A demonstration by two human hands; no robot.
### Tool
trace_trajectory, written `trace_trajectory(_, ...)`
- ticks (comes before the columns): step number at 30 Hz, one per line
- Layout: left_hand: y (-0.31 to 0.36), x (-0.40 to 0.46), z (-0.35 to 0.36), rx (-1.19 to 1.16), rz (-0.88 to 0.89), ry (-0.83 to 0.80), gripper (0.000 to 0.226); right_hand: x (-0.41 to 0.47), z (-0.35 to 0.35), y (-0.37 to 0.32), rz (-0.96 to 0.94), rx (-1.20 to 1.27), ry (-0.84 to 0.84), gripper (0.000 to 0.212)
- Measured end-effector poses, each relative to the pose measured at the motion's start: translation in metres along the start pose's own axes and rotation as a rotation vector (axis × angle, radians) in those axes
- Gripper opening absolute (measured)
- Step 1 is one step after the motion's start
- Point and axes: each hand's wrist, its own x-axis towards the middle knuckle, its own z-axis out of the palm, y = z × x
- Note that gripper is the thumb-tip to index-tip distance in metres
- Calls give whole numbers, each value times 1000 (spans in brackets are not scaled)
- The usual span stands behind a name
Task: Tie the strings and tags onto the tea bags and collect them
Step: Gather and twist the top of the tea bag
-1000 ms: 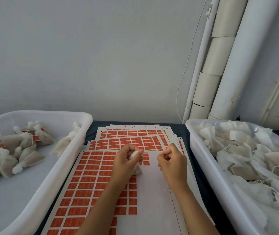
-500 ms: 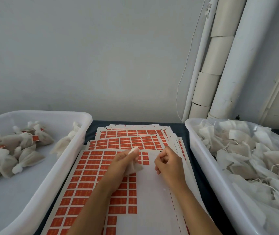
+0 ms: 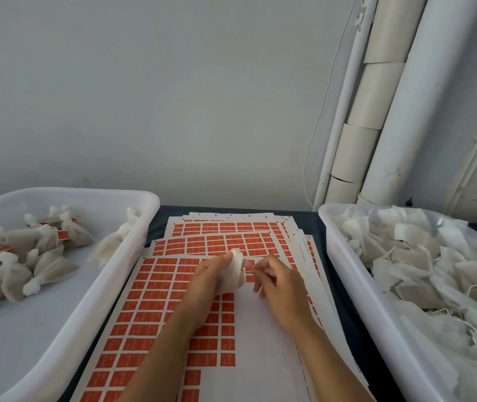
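Two tubs flanked the hands: the right tub (image 3: 344,256), beside the right hand (image 3: 282,288), was heaped with untied bags, and the left tub (image 3: 133,248), beyond the left hand (image 3: 209,281), held finished ones. Sheets (image 3: 156,309) of orange tags lay under both hands on the surface. The left hand gripped a tea bag (image 3: 235,272) by its neck, upright. The right hand's fingers were curled, pinching just beside the bag's top; whether they held string was too fine to tell. Tying well probably meant keeping the neck bunched tight while cinching.
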Motion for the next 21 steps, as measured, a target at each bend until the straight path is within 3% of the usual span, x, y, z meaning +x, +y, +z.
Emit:
trace_trajectory(8,-4,5,3,265,319,-112,22,-1,-2,-14,-63,126,108,3)
trace_trajectory(13,-5,6,7,286,375,-42,15,-5,0,-22,-126,172,143,7)
trace_trajectory(21,-6,5,12,325,444,55,32,-7,5,-24,-153,139,88,12)
